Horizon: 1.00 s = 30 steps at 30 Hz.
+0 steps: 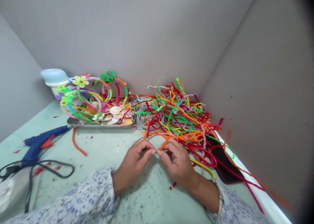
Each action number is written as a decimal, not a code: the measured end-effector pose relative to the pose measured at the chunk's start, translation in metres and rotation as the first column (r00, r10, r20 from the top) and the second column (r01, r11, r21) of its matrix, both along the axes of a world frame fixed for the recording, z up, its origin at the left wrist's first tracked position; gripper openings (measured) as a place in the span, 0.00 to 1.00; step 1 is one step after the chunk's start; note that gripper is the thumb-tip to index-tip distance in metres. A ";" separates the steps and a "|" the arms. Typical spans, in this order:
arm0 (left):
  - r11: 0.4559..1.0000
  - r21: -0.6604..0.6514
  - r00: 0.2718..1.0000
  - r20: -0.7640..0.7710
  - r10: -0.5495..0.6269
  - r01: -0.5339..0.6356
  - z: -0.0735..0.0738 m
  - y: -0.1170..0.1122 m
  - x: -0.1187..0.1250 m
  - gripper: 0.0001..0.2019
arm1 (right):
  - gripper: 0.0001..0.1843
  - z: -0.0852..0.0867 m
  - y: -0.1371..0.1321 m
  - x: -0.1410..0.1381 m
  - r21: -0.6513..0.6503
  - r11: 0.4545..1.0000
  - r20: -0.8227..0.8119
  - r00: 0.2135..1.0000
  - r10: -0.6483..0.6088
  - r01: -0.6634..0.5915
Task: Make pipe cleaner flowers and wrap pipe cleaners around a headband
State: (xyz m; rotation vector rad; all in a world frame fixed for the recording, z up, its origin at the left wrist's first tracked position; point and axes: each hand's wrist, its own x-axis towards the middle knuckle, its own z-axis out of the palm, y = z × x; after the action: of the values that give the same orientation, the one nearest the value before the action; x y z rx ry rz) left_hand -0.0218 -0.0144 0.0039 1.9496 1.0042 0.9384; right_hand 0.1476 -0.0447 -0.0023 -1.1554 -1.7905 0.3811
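Observation:
Near the middle of the table, my left hand (134,158) and my right hand (181,165) meet with thumbs and fingertips pinched close together. An orange pipe cleaner (164,143) runs between them, its end rising from the right fingertips. Behind the fingers arches a thin metal wire hoop (153,135), its lower ends hidden by the hands. Fingers cover how the pipe cleaner and the hoop meet. Just past the hands spreads a tangled heap of coloured pipe cleaners (186,114), beside coiled silver wire (141,121).
A metal tray (105,126) holds seashells and several pipe-cleaner headbands (101,83). Behind it stands a white bottle with a blue lid (54,76). At left lie a blue glue gun (36,147) with its cord and a loose orange piece (77,144). A dark flat object (227,166) sits right.

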 end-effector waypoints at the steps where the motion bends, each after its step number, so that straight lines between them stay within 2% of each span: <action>1: 1.000 -0.001 1.000 -0.001 -0.001 0.001 0.000 0.000 0.000 0.09 | 0.06 0.000 0.000 0.000 -0.007 1.000 0.000 1.000 -0.002 0.002; 6: 1.000 0.009 1.000 0.003 -0.011 0.011 0.000 0.000 0.000 0.09 | 0.04 0.000 0.000 0.000 -0.029 0.999 -0.031 0.999 0.023 -0.024; 12: 0.999 0.031 1.000 -0.016 -0.020 0.020 0.000 -0.002 0.000 0.07 | 0.10 0.001 -0.002 -0.001 -0.102 0.995 -0.050 0.999 0.000 -0.005; 23: 0.996 0.078 0.997 -0.056 -0.045 0.050 -0.001 -0.002 0.000 0.07 | 0.12 0.003 -0.001 -0.002 -0.233 0.973 -0.100 0.995 -0.027 0.003; 30: 0.999 0.039 0.996 -0.083 -0.024 0.028 -0.001 -0.002 0.000 0.05 | 0.12 0.000 -0.003 -0.003 -0.239 0.971 -0.114 0.993 -0.040 0.011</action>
State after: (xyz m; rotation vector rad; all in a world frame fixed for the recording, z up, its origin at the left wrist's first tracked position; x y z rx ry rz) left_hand -0.0215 -0.0160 0.0025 2.0450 1.0107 0.8763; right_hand 0.1446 -0.0476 -0.0022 -1.2926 -1.6569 0.6506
